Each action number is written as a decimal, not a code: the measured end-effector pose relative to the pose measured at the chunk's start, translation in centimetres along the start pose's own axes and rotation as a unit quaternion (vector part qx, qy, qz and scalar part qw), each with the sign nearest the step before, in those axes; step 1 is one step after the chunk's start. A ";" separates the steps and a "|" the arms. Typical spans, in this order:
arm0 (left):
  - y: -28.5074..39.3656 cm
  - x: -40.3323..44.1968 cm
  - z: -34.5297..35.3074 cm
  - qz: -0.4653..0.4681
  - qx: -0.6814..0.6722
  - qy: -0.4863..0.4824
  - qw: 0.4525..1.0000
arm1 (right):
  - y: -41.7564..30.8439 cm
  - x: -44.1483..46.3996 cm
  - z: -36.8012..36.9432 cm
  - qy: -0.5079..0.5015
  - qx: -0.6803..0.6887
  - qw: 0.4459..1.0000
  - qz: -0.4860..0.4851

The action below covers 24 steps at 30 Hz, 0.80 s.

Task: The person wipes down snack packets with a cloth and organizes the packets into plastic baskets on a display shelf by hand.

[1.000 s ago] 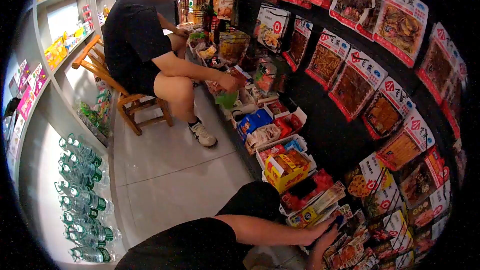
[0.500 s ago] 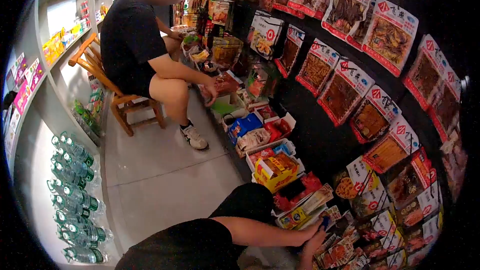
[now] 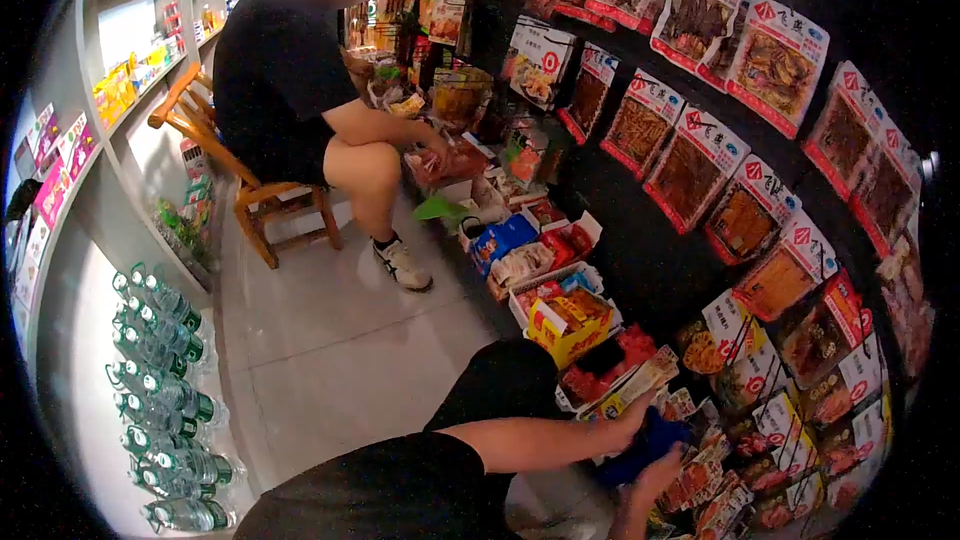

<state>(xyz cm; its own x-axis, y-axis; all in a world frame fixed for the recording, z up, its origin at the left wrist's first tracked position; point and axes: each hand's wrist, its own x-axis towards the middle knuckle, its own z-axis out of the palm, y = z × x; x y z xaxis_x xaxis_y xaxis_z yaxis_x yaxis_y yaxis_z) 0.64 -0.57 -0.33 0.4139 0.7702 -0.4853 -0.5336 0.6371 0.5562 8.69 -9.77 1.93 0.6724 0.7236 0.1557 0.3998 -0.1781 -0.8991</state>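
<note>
A dark blue cloth-like item (image 3: 652,446) is held between my two hands at the lower right. My left hand (image 3: 628,422) has its fingers closed at the item's upper left side. Lower down, my right hand (image 3: 657,477) grips its right edge. Small snack packets (image 3: 700,470) lie just beside and below the hands. Above them a yellow box (image 3: 570,329) and a tray with red packets (image 3: 612,365) stand on the low ledge.
A person (image 3: 285,70) sits on a wooden chair (image 3: 262,202), one hand over packets on the ledge. Hanging snack bags (image 3: 697,168) cover the dark rack on the right. Water bottles (image 3: 165,395) line the left shelf (image 3: 80,340). Grey floor tiles (image 3: 340,370) lie between.
The blue item, barely visible before, now shows spread between my hands, which have moved apart. The other person's hand has shifted over the packets, and a green bag there has changed shape.
</note>
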 end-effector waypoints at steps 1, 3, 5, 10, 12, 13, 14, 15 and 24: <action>0.1 0.0 0.0 -0.001 -0.006 -0.024 1.000 | 0.3 1.0 -0.6 0.019 0.010 1.000 0.008; -0.2 0.3 0.3 -0.015 -0.036 -0.075 0.996 | 1.6 2.3 -1.3 0.026 0.013 0.999 -0.018; -2.0 1.0 0.5 -0.011 -0.053 -0.123 0.991 | 2.2 1.4 0.0 -0.005 0.011 0.999 -0.035; -2.5 -3.8 0.4 0.059 0.092 -0.129 0.986 | 1.8 0.2 1.7 -0.143 0.084 0.985 -0.053; -2.6 -5.8 0.9 0.092 0.089 -0.082 0.988 | 5.8 3.2 2.8 -0.201 0.172 0.964 -0.033; -2.5 -6.7 1.1 0.108 0.089 -0.058 0.988 | 7.2 2.9 2.9 -0.190 0.164 0.968 -0.014; -2.5 -6.5 0.9 0.067 0.070 -0.066 0.993 | 7.5 2.6 3.3 -0.170 0.152 0.973 0.005; -2.5 -6.2 0.7 0.025 0.051 -0.073 0.996 | 6.8 2.5 3.4 -0.147 0.140 0.979 0.025; 1.9 -10.7 0.7 0.010 -0.038 -0.109 0.993 | -6.7 -5.9 0.7 -0.150 0.055 0.987 -0.027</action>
<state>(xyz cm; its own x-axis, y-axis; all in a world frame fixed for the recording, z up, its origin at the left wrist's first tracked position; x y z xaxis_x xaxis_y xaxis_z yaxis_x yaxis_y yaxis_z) -4.34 -7.58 6.40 0.5488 0.7757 -0.3118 -0.5936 0.6242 0.5081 1.62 -12.32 6.70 0.4311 0.8977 0.0907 0.3492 -0.0732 -0.9342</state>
